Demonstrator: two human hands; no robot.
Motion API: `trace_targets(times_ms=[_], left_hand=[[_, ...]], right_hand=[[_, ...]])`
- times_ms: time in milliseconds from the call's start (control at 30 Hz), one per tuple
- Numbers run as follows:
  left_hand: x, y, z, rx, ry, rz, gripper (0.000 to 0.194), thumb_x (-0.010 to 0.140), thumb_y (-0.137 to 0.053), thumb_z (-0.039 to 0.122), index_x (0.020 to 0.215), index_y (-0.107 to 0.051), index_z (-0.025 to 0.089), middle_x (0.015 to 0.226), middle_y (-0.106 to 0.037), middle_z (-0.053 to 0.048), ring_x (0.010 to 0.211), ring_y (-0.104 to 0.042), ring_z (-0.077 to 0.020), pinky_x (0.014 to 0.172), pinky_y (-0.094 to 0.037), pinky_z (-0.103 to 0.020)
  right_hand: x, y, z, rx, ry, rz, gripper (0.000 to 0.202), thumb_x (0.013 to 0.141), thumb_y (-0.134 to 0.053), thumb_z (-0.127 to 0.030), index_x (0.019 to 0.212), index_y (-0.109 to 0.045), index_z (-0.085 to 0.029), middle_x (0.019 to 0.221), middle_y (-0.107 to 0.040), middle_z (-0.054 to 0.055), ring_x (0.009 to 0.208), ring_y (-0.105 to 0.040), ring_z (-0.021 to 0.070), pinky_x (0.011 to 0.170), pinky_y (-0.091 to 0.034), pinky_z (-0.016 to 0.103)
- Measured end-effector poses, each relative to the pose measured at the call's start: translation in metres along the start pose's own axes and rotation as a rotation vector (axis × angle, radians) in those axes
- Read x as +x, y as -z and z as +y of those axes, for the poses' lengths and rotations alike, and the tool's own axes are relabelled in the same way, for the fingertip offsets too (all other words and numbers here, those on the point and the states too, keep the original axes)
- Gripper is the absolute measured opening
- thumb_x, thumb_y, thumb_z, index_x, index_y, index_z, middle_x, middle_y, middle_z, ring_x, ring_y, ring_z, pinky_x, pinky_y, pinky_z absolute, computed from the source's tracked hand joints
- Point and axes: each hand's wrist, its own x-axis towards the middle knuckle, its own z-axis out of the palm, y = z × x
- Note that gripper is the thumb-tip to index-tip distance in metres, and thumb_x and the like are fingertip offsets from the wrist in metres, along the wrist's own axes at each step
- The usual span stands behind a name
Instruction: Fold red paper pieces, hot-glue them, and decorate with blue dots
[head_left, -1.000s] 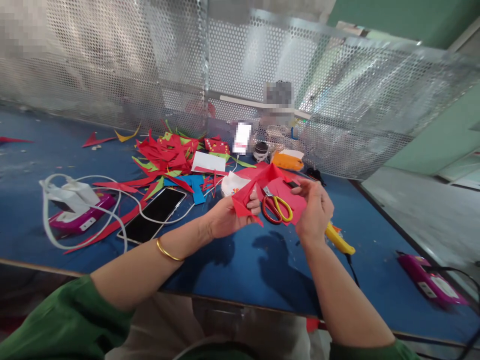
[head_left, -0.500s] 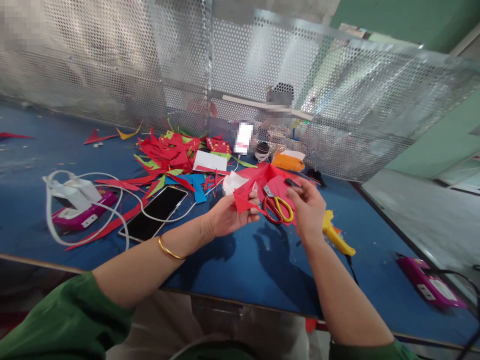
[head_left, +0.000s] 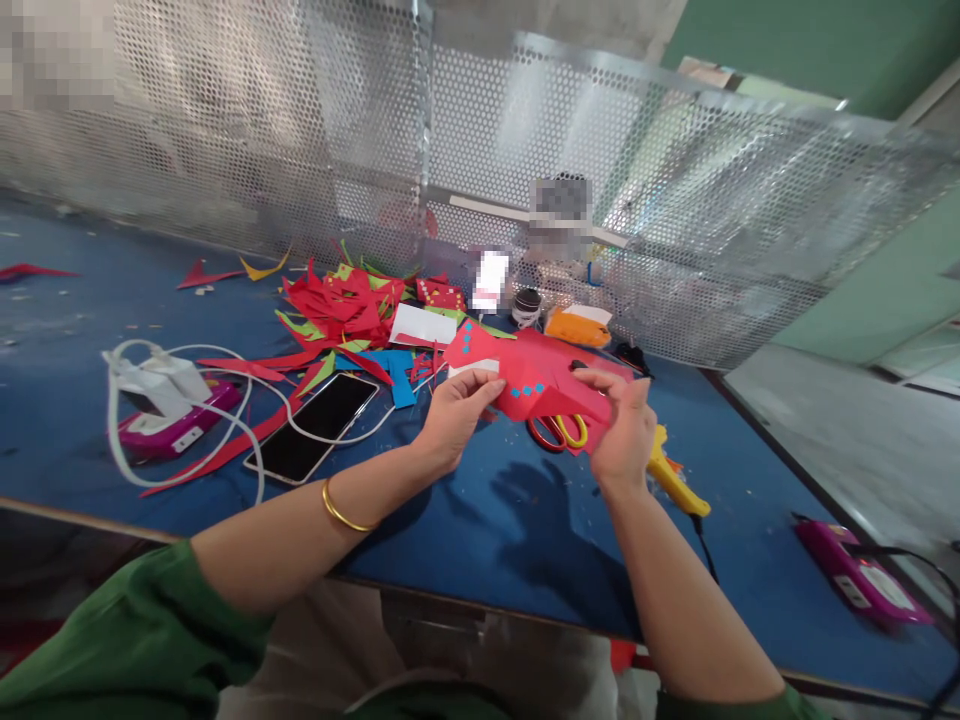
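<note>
My left hand (head_left: 456, 418) pinches a red felt-like piece (head_left: 529, 378) dotted with small blue squares, thumb against fingertips at its left part. The piece is held above the table. My right hand (head_left: 624, 430) is closed around its right end; some of those fingers are hidden behind it. Below lie scissors (head_left: 573, 431) with one red and one yellow handle loop, their blades covered by the piece. More flat red material (head_left: 592, 432) rests under the scissors. A small dark object (head_left: 577, 365) shows by my right index fingertip; I cannot tell what it is.
A yellow glue gun (head_left: 679, 482) lies right of my right hand, a purple power strip (head_left: 862, 572) farther right. To the left are a dark phone (head_left: 313, 428), white cables and chargers (head_left: 166, 385). Red and green scraps (head_left: 349, 305) pile up before a perforated metal screen (head_left: 480, 130).
The red piece has been unfolded and turned, so its blue squares show. My right hand has come onto its right end. The scissors' blades are now covered.
</note>
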Motion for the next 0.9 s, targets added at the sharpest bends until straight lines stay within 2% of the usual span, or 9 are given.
trace_targets(times_ms=[100,233,333,467,533,633,700,833,900], left_hand=[[0.0,-0.001,0.0,0.032,-0.017,0.047,0.03,0.065,-0.08,0.042,0.075,-0.067,0.017,0.071,-0.062,0.002,0.064,-0.056,-0.0098,0.055,-0.047,-0.021],[-0.002,-0.002,-0.003,0.095,-0.021,0.038,0.028,0.067,-0.078,0.041,0.077,-0.067,0.017,0.072,-0.064,0.001,0.065,-0.057,-0.0109,0.054,-0.047,-0.021],[-0.003,-0.004,-0.008,0.175,-0.019,0.019,0.028,0.068,-0.076,0.041,0.078,-0.067,0.017,0.073,-0.066,0.0,0.065,-0.06,-0.012,0.055,-0.048,-0.022],[-0.006,-0.003,-0.009,0.26,-0.014,0.023,0.024,0.072,-0.073,0.041,0.079,-0.068,0.018,0.071,-0.068,-0.001,0.06,-0.062,-0.0132,0.051,-0.044,-0.022],[-0.009,-0.002,-0.004,0.371,-0.101,0.03,0.023,0.076,-0.07,0.042,0.073,-0.068,0.019,0.064,-0.065,0.0,0.056,-0.058,-0.0125,0.053,-0.042,-0.024],[-0.016,-0.001,0.009,0.689,-0.389,0.029,0.03,0.08,-0.07,0.045,0.062,-0.066,0.021,0.057,-0.06,0.0,0.055,-0.05,-0.0122,0.058,-0.037,-0.026],[-0.019,-0.001,0.017,0.834,-0.503,0.014,0.033,0.08,-0.07,0.045,0.058,-0.066,0.021,0.055,-0.058,0.0,0.055,-0.047,-0.0122,0.059,-0.033,-0.027],[-0.016,-0.001,0.027,0.933,-0.384,-0.066,0.047,0.082,-0.066,0.05,0.047,-0.06,0.02,0.045,-0.05,0.001,0.048,-0.041,-0.0112,0.052,-0.027,-0.026],[-0.01,0.0,0.031,0.983,-0.259,-0.213,0.048,0.081,-0.067,0.049,0.044,-0.059,0.02,0.043,-0.052,0.001,0.046,-0.044,-0.0118,0.05,-0.027,-0.025]], right_hand=[[0.002,0.002,-0.001,-0.094,0.063,0.064,0.055,0.098,-0.034,-0.058,0.092,-0.074,-0.02,0.099,-0.074,0.008,0.101,-0.067,0.0234,0.095,-0.048,0.044],[0.0,0.0,-0.006,-0.343,0.324,-0.114,0.025,0.088,-0.064,-0.047,0.086,-0.074,-0.024,0.098,-0.075,0.005,0.102,-0.066,0.0243,0.103,-0.042,0.048],[-0.004,-0.003,-0.007,-0.491,0.443,-0.21,0.016,0.088,-0.066,-0.04,0.082,-0.071,-0.026,0.093,-0.075,0.002,0.103,-0.067,0.0235,0.11,-0.034,0.05],[-0.005,-0.003,-0.002,-0.562,0.46,-0.159,0.02,0.093,-0.06,-0.036,0.078,-0.068,-0.026,0.089,-0.075,0.001,0.098,-0.068,0.0214,0.109,-0.035,0.047],[-0.003,0.0,0.0,-0.605,0.479,-0.1,0.018,0.093,-0.059,-0.034,0.079,-0.067,-0.025,0.089,-0.075,0.001,0.097,-0.068,0.022,0.107,-0.035,0.047],[-0.001,0.003,-0.001,-0.668,0.549,-0.052,0.014,0.093,-0.06,-0.031,0.083,-0.068,-0.025,0.089,-0.075,0.002,0.098,-0.067,0.0223,0.109,-0.034,0.047],[-0.001,0.004,-0.002,-0.689,0.589,-0.04,0.013,0.092,-0.06,-0.03,0.084,-0.068,-0.025,0.089,-0.074,0.002,0.098,-0.067,0.0223,0.111,-0.031,0.048],[0.002,0.006,0.0,-0.678,0.566,0.03,0.014,0.092,-0.06,-0.032,0.083,-0.068,-0.025,0.09,-0.075,0.003,0.098,-0.067,0.0234,0.11,-0.032,0.049],[0.004,0.006,0.002,-0.646,0.514,0.078,0.017,0.093,-0.059,-0.035,0.082,-0.067,-0.025,0.09,-0.075,0.003,0.095,-0.067,0.0238,0.107,-0.035,0.049]])
